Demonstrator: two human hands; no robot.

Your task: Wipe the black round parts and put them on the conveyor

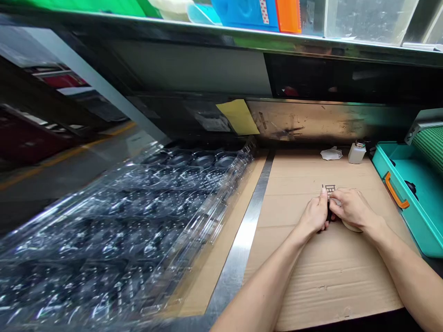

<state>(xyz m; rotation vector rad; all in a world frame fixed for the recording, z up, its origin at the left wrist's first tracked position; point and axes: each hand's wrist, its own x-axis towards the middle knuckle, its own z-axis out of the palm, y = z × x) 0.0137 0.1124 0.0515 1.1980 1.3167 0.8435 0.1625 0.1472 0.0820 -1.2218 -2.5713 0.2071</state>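
Observation:
Above the cardboard sheet (pixel 311 267), my two hands meet over a small black part (pixel 329 213), which is mostly covered by fingers. My left hand (pixel 316 213) is closed around it, thumb up. Fingers bent, my right hand (pixel 353 208) is closed at the part's near right side. A pale, thin item (pixel 351 227) shows under the right palm; whether it is gripped cannot be made out. Black printed marks (pixel 330 188) on the cardboard lie just beyond the fingers.
At left stand stacked clear plastic trays (pixel 138 221) with round black pieces in their pockets. A teal bin (pixel 429 221) with an orange handle (pixel 396 191) sits right, holding black pieces. Behind are a small white bottle (pixel 357 153) and a crumpled white wipe (pixel 331 153). A shelf (pixel 207 26) overhangs.

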